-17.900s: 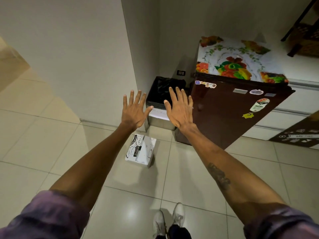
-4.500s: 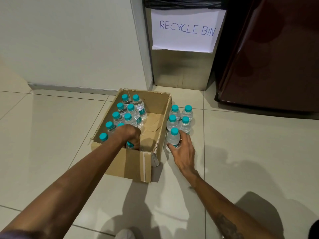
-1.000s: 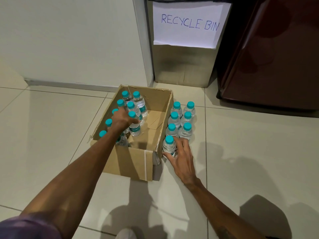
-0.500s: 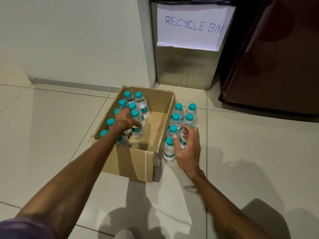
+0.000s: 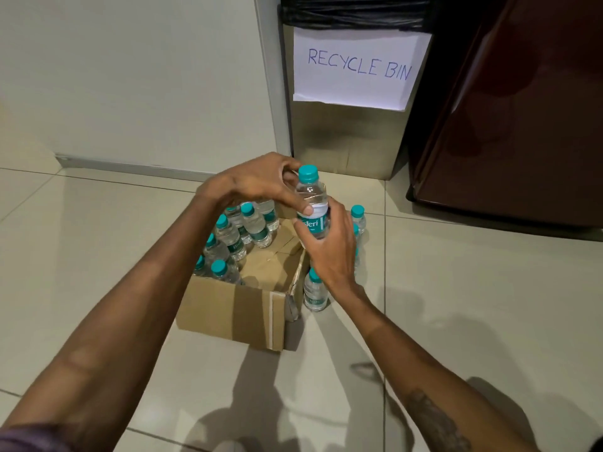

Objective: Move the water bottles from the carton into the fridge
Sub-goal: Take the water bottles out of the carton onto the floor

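One water bottle (image 5: 311, 197) is held up over the far right corner of the carton (image 5: 228, 316). It is gripped by both hands at once, likely so it can be passed across. The left hand (image 5: 254, 185) is curled round its top part, and the right hand (image 5: 331, 247) is wrapped round its label. At least six bottles in the carton (image 5: 228, 236) can be counted; more may be hidden under the left hand. Three bottles on the floor (image 5: 315, 290) are seen just right of the carton, probably gathered there for carrying. The fridge (image 5: 522, 125), far right, is shut.
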`<state>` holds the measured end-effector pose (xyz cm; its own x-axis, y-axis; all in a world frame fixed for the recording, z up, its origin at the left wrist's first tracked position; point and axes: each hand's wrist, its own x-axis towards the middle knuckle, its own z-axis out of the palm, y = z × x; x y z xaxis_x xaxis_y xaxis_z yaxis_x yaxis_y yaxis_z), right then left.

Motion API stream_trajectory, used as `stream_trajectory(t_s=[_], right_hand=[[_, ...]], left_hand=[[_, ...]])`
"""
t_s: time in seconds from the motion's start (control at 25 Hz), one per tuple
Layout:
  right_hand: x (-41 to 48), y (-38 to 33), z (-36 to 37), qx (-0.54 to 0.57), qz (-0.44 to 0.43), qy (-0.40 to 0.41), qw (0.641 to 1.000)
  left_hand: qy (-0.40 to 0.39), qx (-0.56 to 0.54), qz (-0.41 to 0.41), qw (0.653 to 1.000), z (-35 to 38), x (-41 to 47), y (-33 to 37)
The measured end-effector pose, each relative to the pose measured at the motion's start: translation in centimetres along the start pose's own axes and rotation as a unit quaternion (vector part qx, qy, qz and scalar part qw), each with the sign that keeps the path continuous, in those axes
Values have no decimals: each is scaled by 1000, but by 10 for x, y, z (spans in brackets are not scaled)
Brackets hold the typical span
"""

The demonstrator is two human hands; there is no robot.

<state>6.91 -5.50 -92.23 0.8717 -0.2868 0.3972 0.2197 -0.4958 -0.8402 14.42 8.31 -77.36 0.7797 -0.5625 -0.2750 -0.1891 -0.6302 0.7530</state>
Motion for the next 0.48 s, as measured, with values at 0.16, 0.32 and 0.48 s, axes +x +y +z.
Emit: stream_trajectory(t_s=[0.16,0.32,0.48], right_hand=[[-21,24,-34,26,-15,72,997],[-45,54,-55,2,14,73,997],[-75,82,-60,-18,45,-25,999]], left_hand=[[78,-95,-96,988,4,15,-27],[359,20,-236,903,32,29,-85],[341,10,-257,904,55,32,-122]])
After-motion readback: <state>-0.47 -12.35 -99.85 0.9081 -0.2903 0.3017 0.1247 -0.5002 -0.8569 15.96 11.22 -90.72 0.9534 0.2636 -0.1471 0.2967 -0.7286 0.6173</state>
